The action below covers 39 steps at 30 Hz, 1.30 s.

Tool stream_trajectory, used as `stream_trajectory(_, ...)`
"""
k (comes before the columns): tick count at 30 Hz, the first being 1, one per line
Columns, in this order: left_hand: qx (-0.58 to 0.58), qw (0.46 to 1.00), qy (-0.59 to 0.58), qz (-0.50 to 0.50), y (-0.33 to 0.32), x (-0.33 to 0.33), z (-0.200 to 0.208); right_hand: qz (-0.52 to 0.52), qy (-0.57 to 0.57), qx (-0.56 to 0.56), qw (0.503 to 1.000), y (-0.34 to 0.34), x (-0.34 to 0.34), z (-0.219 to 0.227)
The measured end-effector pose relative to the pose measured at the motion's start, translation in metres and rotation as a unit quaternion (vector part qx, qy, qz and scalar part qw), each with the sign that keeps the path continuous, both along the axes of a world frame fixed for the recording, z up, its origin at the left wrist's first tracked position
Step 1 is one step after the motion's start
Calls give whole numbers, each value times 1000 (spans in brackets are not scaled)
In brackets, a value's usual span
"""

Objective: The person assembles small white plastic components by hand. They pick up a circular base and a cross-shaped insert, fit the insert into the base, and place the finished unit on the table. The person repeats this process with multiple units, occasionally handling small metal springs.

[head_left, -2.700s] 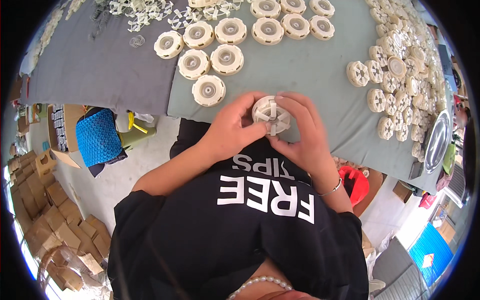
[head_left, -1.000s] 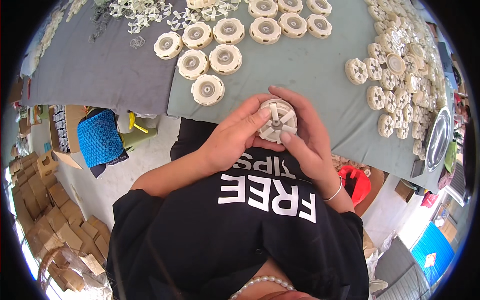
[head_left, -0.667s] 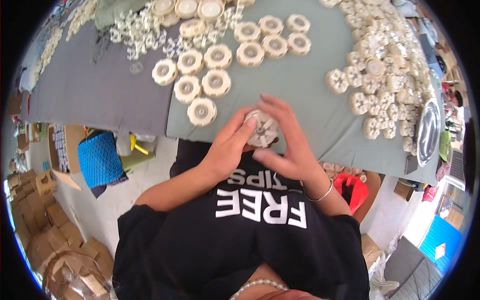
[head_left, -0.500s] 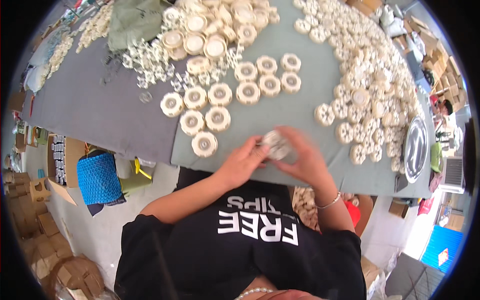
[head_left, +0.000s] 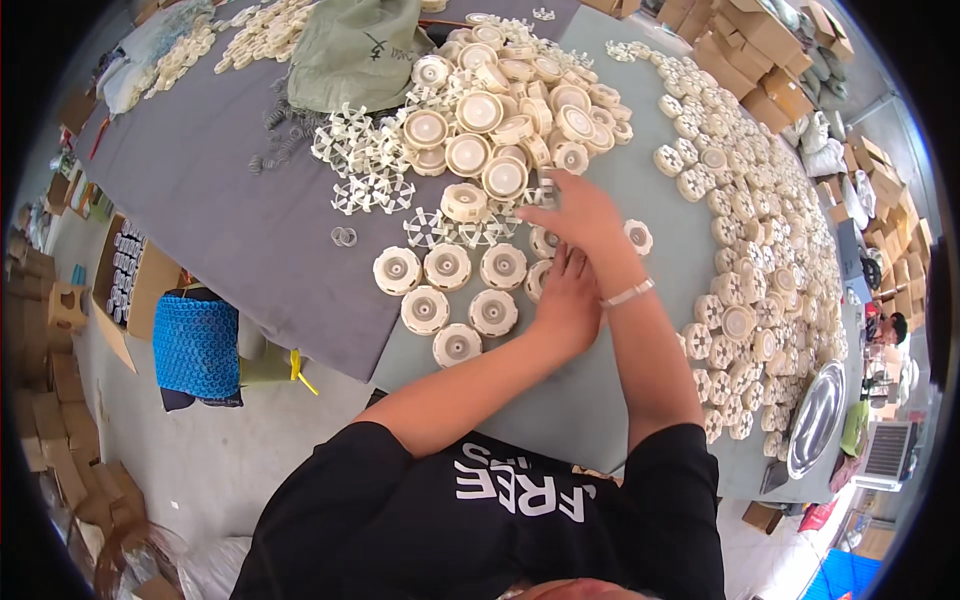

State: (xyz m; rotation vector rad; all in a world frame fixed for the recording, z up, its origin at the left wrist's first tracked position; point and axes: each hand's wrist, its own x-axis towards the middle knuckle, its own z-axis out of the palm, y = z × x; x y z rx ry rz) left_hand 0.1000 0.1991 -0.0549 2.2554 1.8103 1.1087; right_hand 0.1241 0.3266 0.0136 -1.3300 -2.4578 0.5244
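Note:
My right hand [head_left: 585, 212] reaches over the table at the near edge of a pile of cream round caps [head_left: 503, 175]. Its thumb and fingers are apart, close to white star-shaped clips [head_left: 428, 228], and nothing shows in its grip. Below its wrist, my left hand [head_left: 572, 308] is among cream scalloped caps [head_left: 493, 313] set out in rows. The left fingers are bent and close together, partly behind the right forearm; what they hold, if anything, is hidden. More scalloped caps lie left of my left hand, some behind both hands.
Many white slotted wheel-shaped parts [head_left: 745, 300] cover the table's right side. A shiny oval tray [head_left: 817, 420] sits at the right edge. A green cloth sack [head_left: 355, 55] lies beyond loose clips. Two small springs [head_left: 343, 237] lie left. A blue woven-covered seat [head_left: 197, 345] stands beside the table.
My hands have moved forward from the near table edge, the right toward the clips and pile. The round part they held is no longer visible between them. The view has shifted.

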Motion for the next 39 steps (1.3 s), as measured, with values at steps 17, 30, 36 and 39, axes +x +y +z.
stream_trajectory(17,-77,994,80,1,-29,-38,29,-129,371,-303,868,-5,120,-29)
stream_trajectory(30,89,995,-1,-48,-41,-58,30,-164,387,-250,872,-209,199,-15)
stream_trajectory(36,-110,993,-14,-32,-88,1,31,-162,43,160,973,-241,223,-27)
stream_trajectory(39,-119,990,-28,-70,-85,4,20,-203,66,-3,977,-257,228,-10)
